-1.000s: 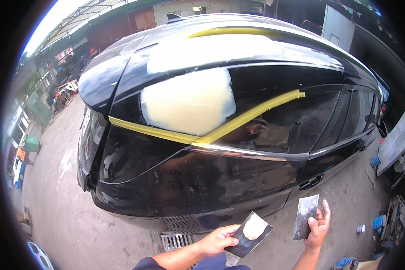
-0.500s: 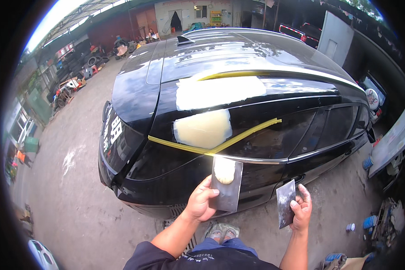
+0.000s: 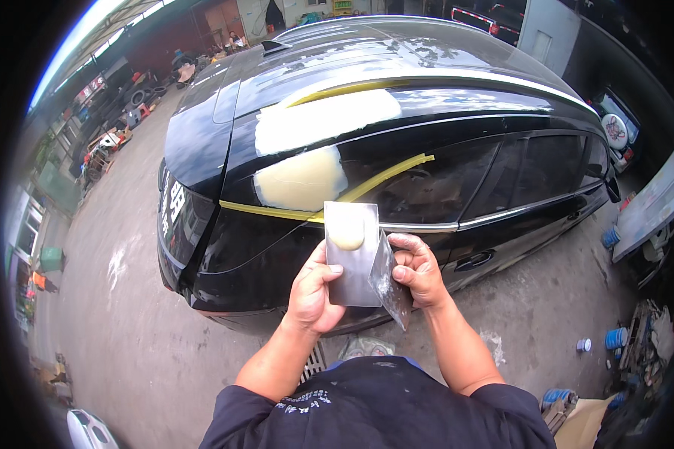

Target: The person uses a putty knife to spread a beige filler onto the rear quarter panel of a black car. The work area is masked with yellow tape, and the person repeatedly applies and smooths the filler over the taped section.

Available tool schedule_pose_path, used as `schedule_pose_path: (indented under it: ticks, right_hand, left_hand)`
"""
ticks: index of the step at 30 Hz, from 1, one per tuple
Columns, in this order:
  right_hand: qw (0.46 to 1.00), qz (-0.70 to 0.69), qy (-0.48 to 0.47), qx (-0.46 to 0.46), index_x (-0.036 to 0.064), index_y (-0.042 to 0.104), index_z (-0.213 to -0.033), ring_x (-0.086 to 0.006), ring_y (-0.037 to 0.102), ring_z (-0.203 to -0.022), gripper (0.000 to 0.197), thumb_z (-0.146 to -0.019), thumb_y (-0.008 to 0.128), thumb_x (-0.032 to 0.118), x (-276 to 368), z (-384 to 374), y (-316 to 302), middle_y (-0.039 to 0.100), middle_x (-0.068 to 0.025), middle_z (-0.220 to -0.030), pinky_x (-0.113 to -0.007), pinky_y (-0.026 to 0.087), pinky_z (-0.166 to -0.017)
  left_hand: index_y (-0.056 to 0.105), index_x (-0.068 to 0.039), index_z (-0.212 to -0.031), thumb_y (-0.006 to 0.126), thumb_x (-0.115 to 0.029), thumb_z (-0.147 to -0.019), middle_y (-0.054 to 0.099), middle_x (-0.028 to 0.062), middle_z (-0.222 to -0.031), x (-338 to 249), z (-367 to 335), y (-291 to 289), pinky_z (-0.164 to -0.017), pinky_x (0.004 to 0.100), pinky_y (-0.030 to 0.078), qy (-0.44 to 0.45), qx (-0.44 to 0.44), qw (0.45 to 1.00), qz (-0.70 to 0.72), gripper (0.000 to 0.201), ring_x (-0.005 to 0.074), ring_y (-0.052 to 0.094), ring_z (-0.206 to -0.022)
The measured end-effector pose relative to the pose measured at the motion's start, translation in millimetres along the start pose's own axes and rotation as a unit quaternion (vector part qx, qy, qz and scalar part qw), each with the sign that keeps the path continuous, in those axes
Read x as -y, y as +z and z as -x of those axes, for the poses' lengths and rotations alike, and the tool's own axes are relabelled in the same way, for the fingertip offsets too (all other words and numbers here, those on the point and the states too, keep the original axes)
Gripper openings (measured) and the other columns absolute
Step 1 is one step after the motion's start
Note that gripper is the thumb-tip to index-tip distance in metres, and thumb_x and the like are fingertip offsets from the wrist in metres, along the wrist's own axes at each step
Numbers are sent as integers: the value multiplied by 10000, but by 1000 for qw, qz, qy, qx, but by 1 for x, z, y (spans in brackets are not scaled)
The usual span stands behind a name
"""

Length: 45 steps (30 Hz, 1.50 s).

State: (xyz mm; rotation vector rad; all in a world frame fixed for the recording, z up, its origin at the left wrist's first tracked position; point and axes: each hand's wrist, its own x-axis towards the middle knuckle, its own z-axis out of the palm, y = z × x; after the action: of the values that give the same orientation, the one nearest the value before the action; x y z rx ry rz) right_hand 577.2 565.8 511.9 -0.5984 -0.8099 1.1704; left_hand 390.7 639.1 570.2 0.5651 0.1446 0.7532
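My left hand (image 3: 314,292) grips a flat grey plate (image 3: 354,277) by its left edge, the thumb on its face. A mound of cream-coloured filler (image 3: 347,230) sits on the plate's upper part. A dark, smeared spreader blade (image 3: 389,280) is pinched in my right hand (image 3: 418,271), tilted, against or very near the plate's right edge. Beyond them stands a black car (image 3: 397,187). Its rear side carries a cream filler patch (image 3: 299,178) below a white patch (image 3: 326,120). Yellow masking tape (image 3: 386,178) runs below the cream patch, and another strip (image 3: 329,91) above the white one.
Blue cans (image 3: 616,338) and a small can (image 3: 583,345) stand on the concrete floor at right, near piled scrap (image 3: 648,352). A pale panel (image 3: 655,198) leans at far right. Tyres (image 3: 138,97) and clutter lie at the back left. A person (image 3: 236,39) sits far off.
My right hand has moved left and up, bringing the spreader to the plate. My left hand has moved slightly left and up with the plate. The view has shifted, so the car appears higher and further left.
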Motion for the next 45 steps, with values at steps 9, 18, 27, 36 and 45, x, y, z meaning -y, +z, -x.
schedule_pose_path:
  ticks: [9,18,27,36,45]
  right_hand:
    - [998,50,-49,-4,27,425,-1389,-175,631,-1030,636,-823,715,-1,28,16,-19,639,-136,-1109,-298,495,-930]
    - [985,169,42,12,-3,393,-1404,-145,607,-1024,593,-871,650,-43,23,-10,18,595,-103,-1107,-277,503,-881]
    - [994,97,14,57,16,373,-1425,-168,621,-1051,650,-864,701,3,36,-41,42,642,-137,-1155,-305,502,-918]
    - [830,423,-285,227,50,549,-1291,-254,652,-1119,542,-795,680,-126,74,-50,85,700,-100,-1122,-384,509,-961]
    - [822,407,-192,350,60,590,-1249,-320,625,-1141,571,-704,678,-84,60,-50,91,681,-134,-1184,-415,479,-990]
  left_hand:
    - [382,-43,-1444,444,17,-847,485,180,-1408,0,4,2,-1111,508,392,160,-25,986,-36,603,344,500,-1296]
    - [334,-44,-1479,454,-207,-1024,419,180,-1483,13,8,-18,-1142,509,335,164,40,977,-128,498,336,433,-1366]
    - [513,-13,-1388,420,-361,-1058,509,110,-1360,-8,12,-43,-958,323,451,208,55,834,-508,489,177,517,-1198]
    - [396,-37,-1426,440,-467,-1012,557,235,-1298,-15,28,-87,-724,545,562,-114,141,979,90,599,439,630,-1047]
    - [406,-34,-1418,492,-509,-977,558,267,-1260,-9,45,-96,-738,560,552,-124,215,958,145,653,469,618,-1045]
